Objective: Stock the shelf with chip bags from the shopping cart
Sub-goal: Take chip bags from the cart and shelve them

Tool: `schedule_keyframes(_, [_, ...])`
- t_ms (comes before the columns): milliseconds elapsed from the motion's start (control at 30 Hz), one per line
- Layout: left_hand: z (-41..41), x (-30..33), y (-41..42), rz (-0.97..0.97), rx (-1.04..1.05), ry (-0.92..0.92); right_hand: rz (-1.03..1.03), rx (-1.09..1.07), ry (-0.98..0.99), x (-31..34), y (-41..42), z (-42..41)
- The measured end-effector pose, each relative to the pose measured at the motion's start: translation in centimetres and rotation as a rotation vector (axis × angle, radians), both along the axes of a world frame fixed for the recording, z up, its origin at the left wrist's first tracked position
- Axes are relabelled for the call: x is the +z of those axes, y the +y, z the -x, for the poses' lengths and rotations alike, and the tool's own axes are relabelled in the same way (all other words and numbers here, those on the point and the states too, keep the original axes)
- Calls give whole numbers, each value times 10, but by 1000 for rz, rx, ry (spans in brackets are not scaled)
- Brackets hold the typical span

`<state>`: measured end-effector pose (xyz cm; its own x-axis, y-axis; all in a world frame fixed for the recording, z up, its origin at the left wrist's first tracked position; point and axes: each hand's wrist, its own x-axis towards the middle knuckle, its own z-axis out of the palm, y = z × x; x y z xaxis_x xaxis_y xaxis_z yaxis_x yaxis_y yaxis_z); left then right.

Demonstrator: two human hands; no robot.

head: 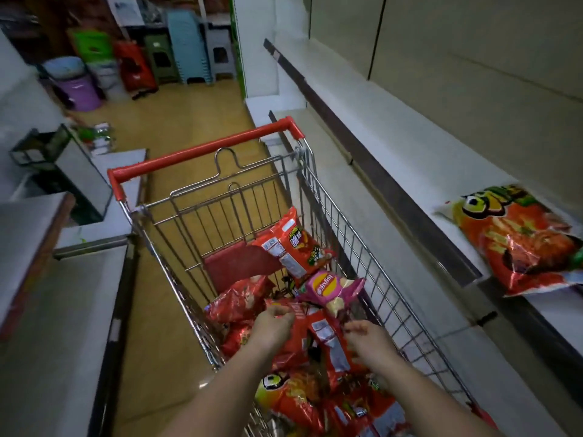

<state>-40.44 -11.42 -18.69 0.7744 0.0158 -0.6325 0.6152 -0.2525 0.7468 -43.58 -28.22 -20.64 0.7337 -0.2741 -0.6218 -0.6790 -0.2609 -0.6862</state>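
Observation:
A wire shopping cart (347, 234) with a red handle stands in the aisle, filled with several red chip bags and one pink bag (331, 288). Both my hands are down inside it over a red chip bag (318, 329) lying back side up. My left hand (274, 320) has its fingers curled at that bag's left top edge. My right hand (366, 335) curls at its right edge. Whether either hand actually grips the bag is unclear. One large red chip bag (520, 238) lies flat on the white shelf (394, 146) to the right.
Another white shelf unit (63, 279) runs along the left of the aisle with a dark box (63, 171) on it. Stacked plastic stools (186, 48) and buckets (75, 83) stand at the far end. Yellow floor (176, 121) lies beyond the cart.

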Motion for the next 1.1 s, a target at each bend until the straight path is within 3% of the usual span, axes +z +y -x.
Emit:
schedule_keyframes(367, [-41,-57,-59,-5,45,97,-182,-65,142,-80,-37,-71])
schedule_keyframes(633, [-92,-103,-75,-28,-30,112,-215,-246,97,-122,-36,-109])
schedule_keyframes(900, [-104,-139,-75,-28,-44,175,-346,-374,45,-145,-25,-122])
schedule_keyframes(1100, [-101,-147,-63,45,37,289,-480,-446,113,-151,-19,-107])
